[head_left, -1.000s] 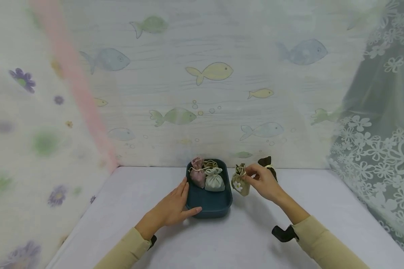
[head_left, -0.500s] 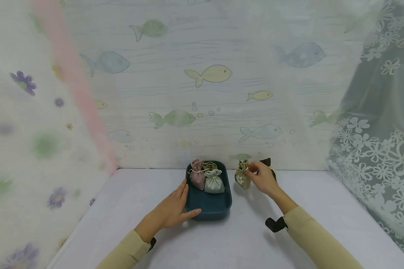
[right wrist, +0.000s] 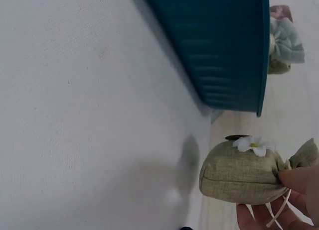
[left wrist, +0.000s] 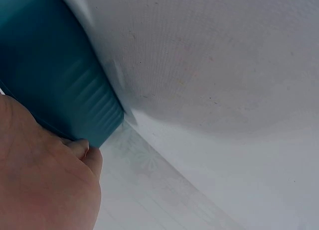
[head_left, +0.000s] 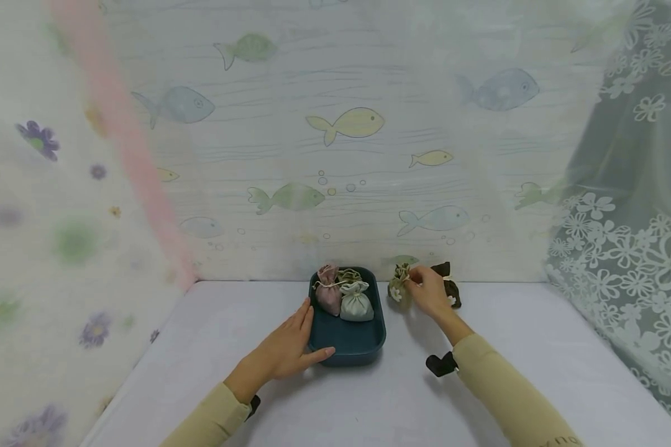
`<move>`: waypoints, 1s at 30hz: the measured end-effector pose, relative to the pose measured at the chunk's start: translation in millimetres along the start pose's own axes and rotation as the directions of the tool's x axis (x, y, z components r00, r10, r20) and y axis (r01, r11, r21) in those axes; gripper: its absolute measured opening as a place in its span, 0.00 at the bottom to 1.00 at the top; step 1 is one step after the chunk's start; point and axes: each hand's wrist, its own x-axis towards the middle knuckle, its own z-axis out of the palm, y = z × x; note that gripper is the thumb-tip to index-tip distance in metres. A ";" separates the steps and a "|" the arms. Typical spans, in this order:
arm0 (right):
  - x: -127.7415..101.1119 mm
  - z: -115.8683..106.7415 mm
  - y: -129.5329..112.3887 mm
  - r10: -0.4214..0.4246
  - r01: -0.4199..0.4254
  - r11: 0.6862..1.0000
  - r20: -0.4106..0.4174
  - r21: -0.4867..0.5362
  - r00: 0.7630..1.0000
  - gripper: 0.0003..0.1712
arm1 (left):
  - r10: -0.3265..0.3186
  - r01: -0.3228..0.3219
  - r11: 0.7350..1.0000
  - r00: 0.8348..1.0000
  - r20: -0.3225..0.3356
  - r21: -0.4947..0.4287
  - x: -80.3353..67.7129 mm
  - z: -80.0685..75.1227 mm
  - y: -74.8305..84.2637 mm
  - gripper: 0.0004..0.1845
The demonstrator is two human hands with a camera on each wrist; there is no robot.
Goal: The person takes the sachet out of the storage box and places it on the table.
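From the head view, the left hand [head_left: 284, 349] lies against the near left corner of a dark teal tray [head_left: 346, 338] on the white bench [head_left: 369, 397], fingers straight along the tray's left wall and thumb across its front edge. The left wrist view adds only a close look: the ribbed teal wall with a fingertip [left wrist: 79, 146] pressed to it, the palm filling the lower left corner. What lies inside the tray does not show there.

The head view does show it: a pink drawstring pouch [head_left: 328, 297], a pale grey-green pouch [head_left: 356, 302] and a tan one [head_left: 348, 274] behind them, all bunched at the tray's far end.

The right hand [head_left: 427, 292] pinches the gathered neck of an olive linen pouch [head_left: 398, 290] just to the right of the tray, close to the fish-patterned backdrop [head_left: 341, 124]. In the head view the pouch is small and it is hard to tell whether it touches the bench. The right wrist view settles more: the olive linen pouch [right wrist: 244, 173], with its white flower, hangs with a shadow apart from it on the bench, the fingers [right wrist: 299, 180] closed on its tied top and cord.

A dark brown pouch [head_left: 447, 284] sits just behind the right hand, visible only from the head view.
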 end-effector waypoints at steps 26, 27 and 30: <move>-12.1 -13.0 8.6 -0.003 0.008 0.996 0.055 -0.088 0.998 0.16 | -0.003 0.003 1.000 1.000 -0.008 -0.013 0.7 4.3 -3.7 0.61; -14.2 -15.3 8.0 -0.005 0.010 0.996 0.061 -0.084 0.998 0.17 | -0.001 0.001 1.000 1.000 -0.004 -0.012 0.3 3.5 -3.0 0.61; -20.6 -21.5 6.3 -0.001 0.007 0.997 0.078 -0.076 0.997 0.18 | -0.002 0.002 1.000 1.000 0.001 -0.008 -0.3 2.8 -1.7 0.61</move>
